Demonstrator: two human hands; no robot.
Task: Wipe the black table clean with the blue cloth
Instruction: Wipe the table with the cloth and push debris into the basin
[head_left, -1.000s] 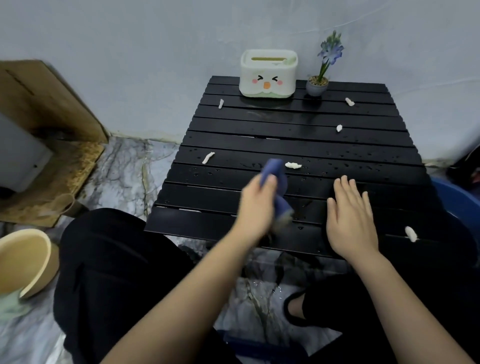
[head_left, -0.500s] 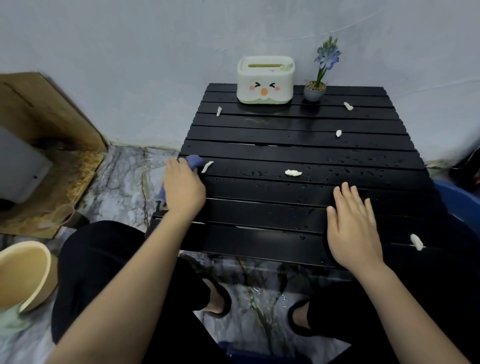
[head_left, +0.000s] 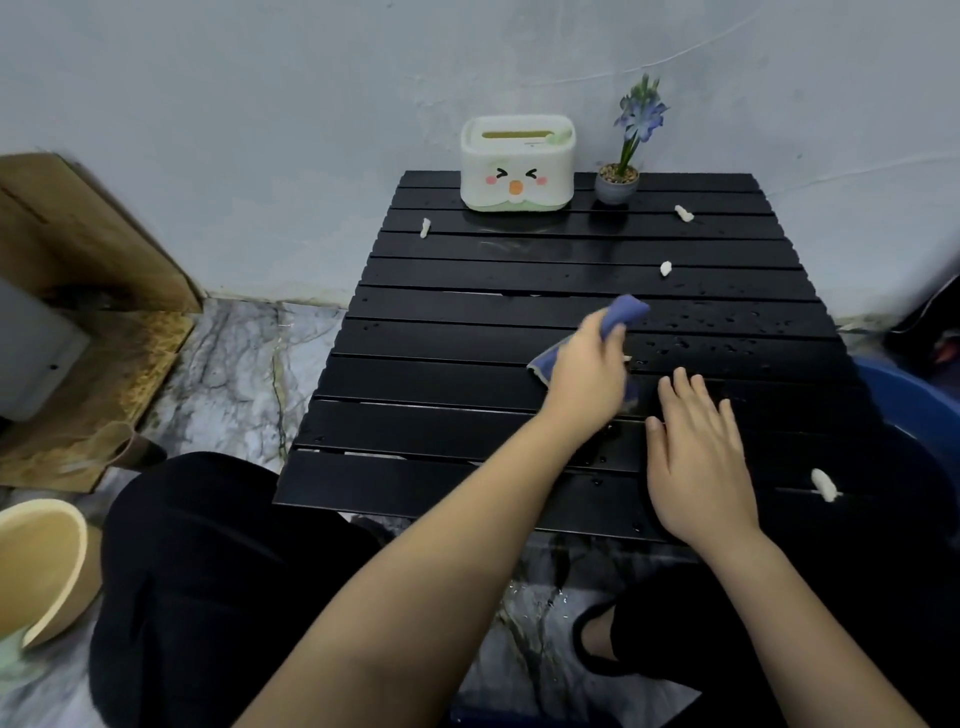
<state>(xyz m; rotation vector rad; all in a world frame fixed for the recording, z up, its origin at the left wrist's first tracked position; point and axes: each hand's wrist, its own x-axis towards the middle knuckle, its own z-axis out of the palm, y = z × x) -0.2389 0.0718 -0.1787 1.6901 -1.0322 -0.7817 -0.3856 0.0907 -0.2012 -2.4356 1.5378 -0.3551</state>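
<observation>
Your left grip (head_left: 587, 379) is squeezing the blue cloth (head_left: 623, 312) | right grip (head_left: 701, 462) is lying flat, spread, on the bench (head_left: 441, 374) | cloth is looking soft, light, floppy; bunch it.

left hand (head_left: 587, 376) grips blue cloth (head_left: 626, 312) | right hand (head_left: 698, 457) flat on black table (head_left: 441, 338)

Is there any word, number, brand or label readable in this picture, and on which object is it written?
None can be read.
Tissue box: only a drawn cartoon face, no letters; a tiny dark mark on its lid is too small to read.
Black table, blue cloth, flower pot: no text visible.
</observation>
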